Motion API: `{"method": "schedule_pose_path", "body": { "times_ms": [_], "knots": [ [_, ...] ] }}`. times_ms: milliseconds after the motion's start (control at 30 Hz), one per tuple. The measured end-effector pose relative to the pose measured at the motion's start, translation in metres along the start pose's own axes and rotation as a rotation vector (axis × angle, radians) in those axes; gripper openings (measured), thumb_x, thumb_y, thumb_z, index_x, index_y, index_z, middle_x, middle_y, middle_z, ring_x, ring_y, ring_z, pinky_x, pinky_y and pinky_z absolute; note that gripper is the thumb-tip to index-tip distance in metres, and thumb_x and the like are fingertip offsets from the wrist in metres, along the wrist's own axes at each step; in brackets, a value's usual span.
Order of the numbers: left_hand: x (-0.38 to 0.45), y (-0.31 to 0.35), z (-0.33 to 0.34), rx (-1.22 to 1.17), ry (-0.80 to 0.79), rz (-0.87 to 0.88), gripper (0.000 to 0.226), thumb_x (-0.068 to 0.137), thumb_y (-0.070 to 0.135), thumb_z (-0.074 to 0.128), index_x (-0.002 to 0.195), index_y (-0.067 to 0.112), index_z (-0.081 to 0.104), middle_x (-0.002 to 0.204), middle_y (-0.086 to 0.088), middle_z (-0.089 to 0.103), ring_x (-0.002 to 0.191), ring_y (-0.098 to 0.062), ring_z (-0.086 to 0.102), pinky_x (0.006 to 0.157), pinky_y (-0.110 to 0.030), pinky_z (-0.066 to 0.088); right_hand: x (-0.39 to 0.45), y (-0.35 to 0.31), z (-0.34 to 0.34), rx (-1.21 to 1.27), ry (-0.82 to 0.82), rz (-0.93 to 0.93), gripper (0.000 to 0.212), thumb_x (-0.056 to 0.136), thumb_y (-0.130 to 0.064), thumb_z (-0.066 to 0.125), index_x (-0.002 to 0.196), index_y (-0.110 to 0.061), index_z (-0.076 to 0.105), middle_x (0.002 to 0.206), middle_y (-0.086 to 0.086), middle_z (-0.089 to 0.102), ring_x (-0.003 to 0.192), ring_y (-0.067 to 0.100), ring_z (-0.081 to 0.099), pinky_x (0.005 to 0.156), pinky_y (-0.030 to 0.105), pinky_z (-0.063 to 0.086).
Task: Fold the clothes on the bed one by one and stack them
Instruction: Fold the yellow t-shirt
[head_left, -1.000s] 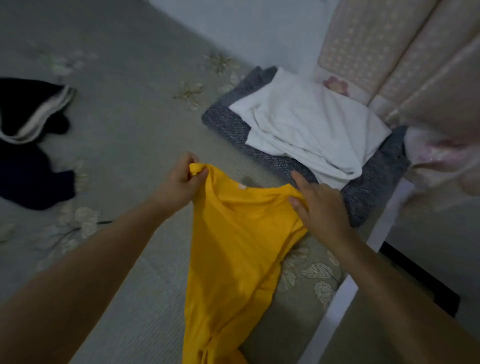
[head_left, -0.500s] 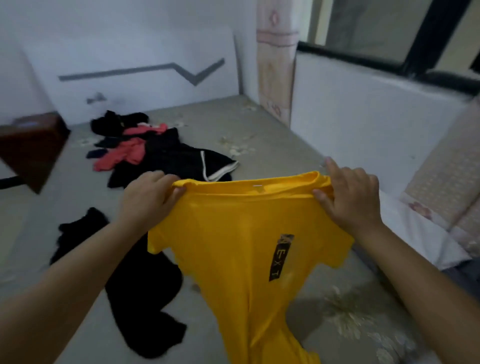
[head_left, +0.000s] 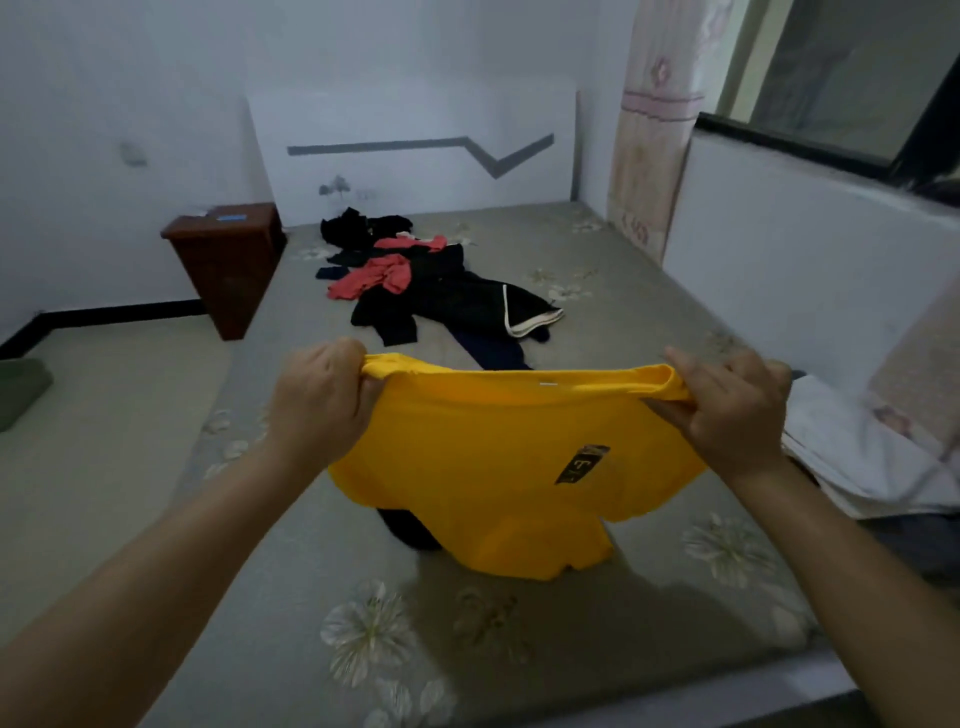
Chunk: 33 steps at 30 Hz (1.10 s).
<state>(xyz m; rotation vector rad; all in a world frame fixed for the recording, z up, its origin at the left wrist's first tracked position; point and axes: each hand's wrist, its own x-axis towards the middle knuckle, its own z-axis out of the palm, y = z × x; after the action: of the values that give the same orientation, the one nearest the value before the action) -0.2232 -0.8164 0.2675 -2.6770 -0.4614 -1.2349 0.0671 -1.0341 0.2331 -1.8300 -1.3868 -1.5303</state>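
A yellow T-shirt (head_left: 498, 467) with a small black label hangs spread out over the bed (head_left: 597, 613). My left hand (head_left: 322, 400) grips its left shoulder and my right hand (head_left: 732, 410) grips its right shoulder, both at the collar line. The shirt's lower edge is bunched just above the mattress. Behind it lies a heap of black and red clothes (head_left: 426, 291), and a dark garment (head_left: 410, 530) shows under the shirt's left side. A white garment (head_left: 862, 457) lies at the right edge.
A brown nightstand (head_left: 228, 260) stands left of the bed, beside the white wall. The white headboard (head_left: 415, 150) with a grey zigzag line closes the far end. A patterned curtain (head_left: 654, 119) and a window ledge run along the right.
The view has lifted from the bed's corner toward the headboard. My hands have drawn apart, stretching the yellow shirt wide, and the shirt's hem has swung up and forward.
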Motion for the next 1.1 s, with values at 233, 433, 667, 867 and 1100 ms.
{"method": "schedule_pose_path", "body": {
  "times_ms": [233, 433, 667, 867, 1100],
  "knots": [
    [0.031, 0.02, -0.04, 0.077, 0.292, -0.019, 0.046, 0.097, 0.048, 0.018, 0.086, 0.007, 0.036, 0.068, -0.018, 0.048, 0.066, -0.021, 0.029, 0.057, -0.032, 0.018, 0.066, 0.017, -0.05, 0.035, 0.149, 0.128, 0.06, 0.092, -0.058, 0.029, 0.084, -0.006, 0.058, 0.055, 0.015, 0.059, 0.068, 0.02, 0.037, 0.062, 0.033, 0.021],
    [0.102, 0.011, -0.021, 0.171, -0.027, -0.296, 0.084, 0.078, 0.07, 0.011, 0.133, 0.01, 0.033, 0.104, -0.024, 0.05, 0.093, -0.036, 0.046, 0.075, -0.041, 0.035, 0.123, 0.054, -0.026, 0.001, -0.077, 0.104, 0.081, 0.085, -0.07, 0.02, 0.094, 0.001, 0.058, 0.07, 0.021, 0.063, 0.064, 0.034, 0.058, 0.067, 0.033, 0.034],
    [0.068, -0.008, 0.126, 0.199, -0.661, -0.483, 0.074, 0.089, 0.061, 0.017, 0.146, 0.021, -0.007, 0.129, -0.017, 0.037, 0.116, -0.03, 0.037, 0.089, -0.035, 0.032, 0.048, 0.052, 0.096, 0.06, -0.518, -0.009, 0.094, 0.084, -0.07, 0.004, 0.114, 0.0, 0.059, 0.081, 0.018, 0.065, 0.07, 0.035, 0.062, 0.062, 0.039, 0.047],
    [0.01, -0.014, 0.278, 0.243, -0.851, -0.561, 0.076, 0.086, 0.065, 0.012, 0.146, 0.023, -0.006, 0.124, -0.012, 0.038, 0.108, -0.025, 0.039, 0.083, -0.031, 0.034, -0.065, 0.051, 0.229, 0.122, -0.928, -0.026, 0.09, 0.087, -0.066, 0.002, 0.114, -0.005, 0.061, 0.089, 0.016, 0.067, 0.071, 0.033, 0.065, 0.055, 0.038, 0.05],
    [-0.034, -0.019, 0.422, 0.236, -0.926, -0.699, 0.116, 0.057, 0.074, -0.033, 0.145, 0.021, 0.021, 0.104, -0.015, 0.051, 0.091, -0.028, 0.046, 0.067, -0.031, 0.025, -0.179, 0.054, 0.357, 0.251, -1.194, 0.019, 0.086, 0.089, -0.063, 0.002, 0.115, -0.005, 0.06, 0.095, 0.016, 0.068, 0.074, 0.032, 0.066, 0.054, 0.037, 0.05]
  ]
}}
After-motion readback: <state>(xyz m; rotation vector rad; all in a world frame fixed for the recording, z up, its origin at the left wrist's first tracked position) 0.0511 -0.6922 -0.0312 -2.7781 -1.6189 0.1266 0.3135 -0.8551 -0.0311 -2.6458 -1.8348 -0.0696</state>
